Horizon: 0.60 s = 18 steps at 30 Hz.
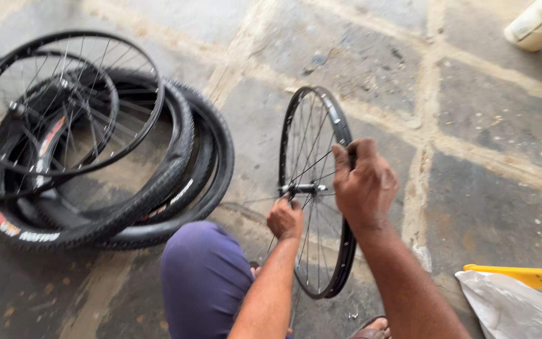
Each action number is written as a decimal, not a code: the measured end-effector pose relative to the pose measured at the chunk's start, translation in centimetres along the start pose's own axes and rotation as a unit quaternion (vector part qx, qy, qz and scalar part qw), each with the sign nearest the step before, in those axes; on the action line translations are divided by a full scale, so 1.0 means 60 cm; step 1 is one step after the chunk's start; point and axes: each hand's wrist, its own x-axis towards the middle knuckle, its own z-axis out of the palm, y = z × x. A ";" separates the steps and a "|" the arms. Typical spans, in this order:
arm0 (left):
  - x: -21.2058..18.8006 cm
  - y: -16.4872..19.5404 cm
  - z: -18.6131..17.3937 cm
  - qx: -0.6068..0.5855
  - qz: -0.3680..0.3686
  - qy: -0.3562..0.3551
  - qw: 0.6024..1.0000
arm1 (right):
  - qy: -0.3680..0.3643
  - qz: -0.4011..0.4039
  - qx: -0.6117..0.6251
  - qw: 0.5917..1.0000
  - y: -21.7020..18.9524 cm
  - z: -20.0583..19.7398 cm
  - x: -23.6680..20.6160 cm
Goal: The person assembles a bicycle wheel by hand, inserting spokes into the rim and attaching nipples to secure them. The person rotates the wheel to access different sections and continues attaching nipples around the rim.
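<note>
A bare black bicycle wheel rim (344, 129) with thin spokes stands upright on the stone floor in front of me. My right hand (364, 183) grips the rim's near edge at about mid height. My left hand (285, 218) is closed around the left end of the hub axle (302, 188) at the wheel's centre. My knee in purple trousers (205, 276) is just left of the wheel.
A pile of black tyres (183, 182) and two spoked rims (70, 103) lies on the floor to the left. A pale plastic container (537, 24) is at the top right. A yellow object (522, 276) and a grey sack (509, 311) sit at the lower right.
</note>
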 end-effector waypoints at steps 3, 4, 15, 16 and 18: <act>-0.005 -0.012 0.011 0.082 0.081 -0.016 0.993 | 0.054 -0.033 -0.029 0.998 0.007 -0.002 0.009; -0.010 -0.014 0.015 0.129 0.072 -0.050 0.988 | 0.046 -0.024 -0.029 0.998 0.011 -0.003 0.016; -0.079 -0.006 -0.025 0.182 0.070 -0.389 0.900 | -0.006 0.050 0.002 0.999 0.063 -0.016 0.041; -0.079 -0.005 -0.033 0.180 0.052 -0.412 0.891 | -0.008 0.057 0.000 0.998 0.067 -0.018 0.039; -0.083 -0.009 -0.040 0.176 0.015 -0.459 0.870 | -0.015 0.072 -0.001 0.997 0.072 -0.019 0.034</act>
